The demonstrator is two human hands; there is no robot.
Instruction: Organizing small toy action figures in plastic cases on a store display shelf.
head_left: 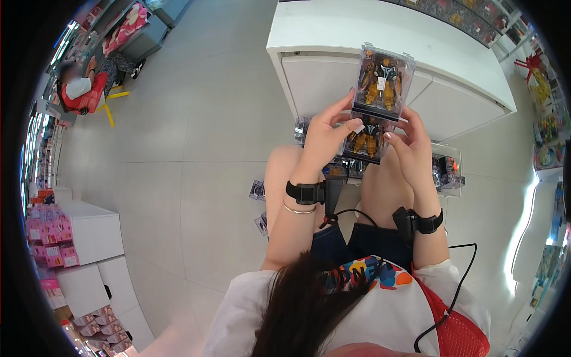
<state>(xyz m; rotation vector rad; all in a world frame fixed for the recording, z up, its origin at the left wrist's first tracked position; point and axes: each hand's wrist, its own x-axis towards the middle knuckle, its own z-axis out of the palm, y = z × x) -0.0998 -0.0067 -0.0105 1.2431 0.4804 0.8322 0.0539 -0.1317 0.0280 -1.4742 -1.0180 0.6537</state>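
Note:
Two clear plastic display boxes with yellow-and-black robot figures are held up over my knees. The upper box has a small white label on its front and leans by the edge of the white cabinet. Just below it, and partly behind it, is the lower box. My left hand grips the boxes from the left, its thumb at a small white sticker on the lower box. My right hand holds the right side, thumb against the lower box. Some fingers of both hands are hidden behind the boxes.
A clear bin with more boxed figures stands on the floor beyond my knees. Small boxes lie left of my leg. A black cable hangs by my right arm. Far left, a person sits on a red chair.

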